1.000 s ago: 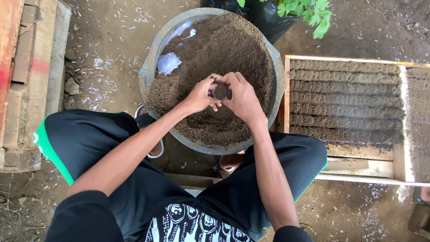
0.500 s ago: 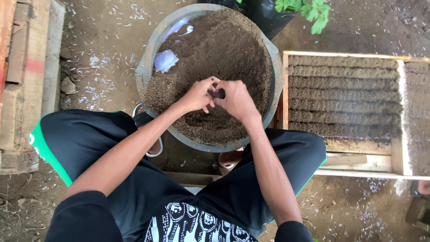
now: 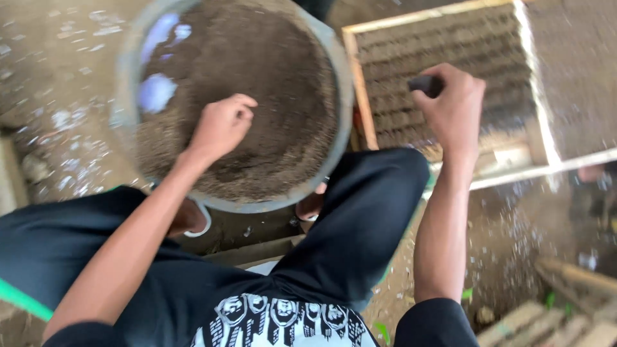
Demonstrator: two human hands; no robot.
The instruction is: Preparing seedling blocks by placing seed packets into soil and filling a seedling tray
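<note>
The basin (image 3: 122, 96) is grey, with pale bluish patches on its inner wall, and holds brown soil (image 3: 257, 83). The small pot (image 3: 425, 83) is dark, nearly black. The wooden tray (image 3: 352, 71) has a light tan frame around brown rows. The shorts (image 3: 360, 212) are black with a green stripe; the shirt (image 3: 283, 321) carries a black-and-white figured print.

The left hand (image 3: 222, 125) is a loose fist with its fingers curled in. Its bare arm runs back toward 7 o'clock, bent a little at the wrist. The right hand (image 3: 453, 106) is up at 1 o'clock, and its grip is closed around something small and dark. The right arm comes almost straight up from 6 o'clock. Both hands are well apart.
</note>
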